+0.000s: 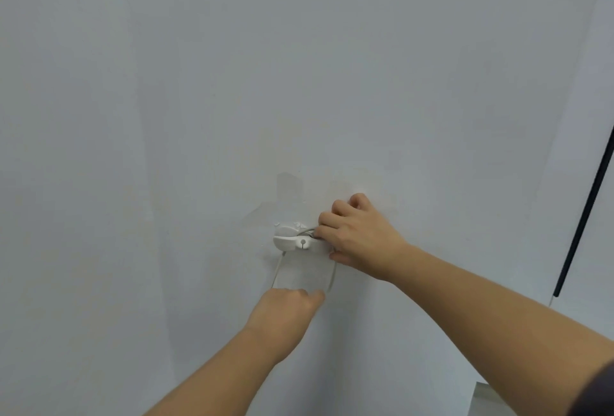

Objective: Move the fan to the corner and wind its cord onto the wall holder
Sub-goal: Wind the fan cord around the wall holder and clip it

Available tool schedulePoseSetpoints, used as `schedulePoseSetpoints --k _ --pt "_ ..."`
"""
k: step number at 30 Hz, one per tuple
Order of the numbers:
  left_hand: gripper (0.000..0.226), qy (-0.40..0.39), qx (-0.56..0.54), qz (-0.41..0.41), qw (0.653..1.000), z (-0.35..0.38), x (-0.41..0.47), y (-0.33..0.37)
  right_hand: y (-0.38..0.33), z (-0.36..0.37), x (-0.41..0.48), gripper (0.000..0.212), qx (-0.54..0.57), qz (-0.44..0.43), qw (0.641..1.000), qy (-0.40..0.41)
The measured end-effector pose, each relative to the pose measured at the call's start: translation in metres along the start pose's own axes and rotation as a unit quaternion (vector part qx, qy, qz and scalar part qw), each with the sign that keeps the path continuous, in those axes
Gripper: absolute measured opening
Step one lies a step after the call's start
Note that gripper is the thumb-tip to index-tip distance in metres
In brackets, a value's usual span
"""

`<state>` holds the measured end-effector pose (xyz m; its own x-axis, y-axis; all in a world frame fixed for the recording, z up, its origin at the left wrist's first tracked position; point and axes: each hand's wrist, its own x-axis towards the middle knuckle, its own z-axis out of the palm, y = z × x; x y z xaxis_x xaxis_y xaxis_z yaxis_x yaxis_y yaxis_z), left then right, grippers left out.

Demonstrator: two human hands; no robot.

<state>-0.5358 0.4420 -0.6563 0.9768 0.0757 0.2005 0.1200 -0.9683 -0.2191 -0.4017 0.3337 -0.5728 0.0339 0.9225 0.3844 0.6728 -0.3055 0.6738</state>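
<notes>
**Closely held: cord [277,270] at the wall holder [294,241]**

Nearest the camera, the left hand [286,310] reached up from below, its back turned to the view and its fingers curled. Two pale strands of the cord ran down from the holder to this hand, one at its knuckles and one beside its outstretched finger, so its grip appeared to be closed on the hanging loop.

Just above, the right hand [359,236] came in from the right. Its fingers were bent and pinched the cord where it left the holder's right end, and its thumb lay under that end.

The white holder sat fixed to the wall [199,99] between and above the two strands, with cord looped behind its front lip. A small keyhole-shaped slot marked its front, and no lettering could be read there.

To the left and above, the pale wall spread wide and bare. Well off to the right, a thin black pole [586,212] slanted down the wall's edge.
</notes>
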Motion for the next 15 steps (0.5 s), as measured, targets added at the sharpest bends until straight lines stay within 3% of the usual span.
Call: schedulePoseSetpoints --k 7,12,15 --pt "0.047 -0.036 0.031 -0.04 0.998 0.002 -0.004 -0.01 -0.006 -0.004 0.003 0.028 0.009 0.024 1.0 0.013" --pt "0.02 -0.046 0.054 -0.068 0.995 0.005 -0.005 -0.018 -0.007 -0.002 0.003 0.029 0.018 0.02 0.999 0.018" --pt "0.018 -0.052 0.055 -0.086 0.993 0.006 -0.005 -0.022 -0.01 -0.003 0.004 0.033 0.042 0.035 0.998 0.027"
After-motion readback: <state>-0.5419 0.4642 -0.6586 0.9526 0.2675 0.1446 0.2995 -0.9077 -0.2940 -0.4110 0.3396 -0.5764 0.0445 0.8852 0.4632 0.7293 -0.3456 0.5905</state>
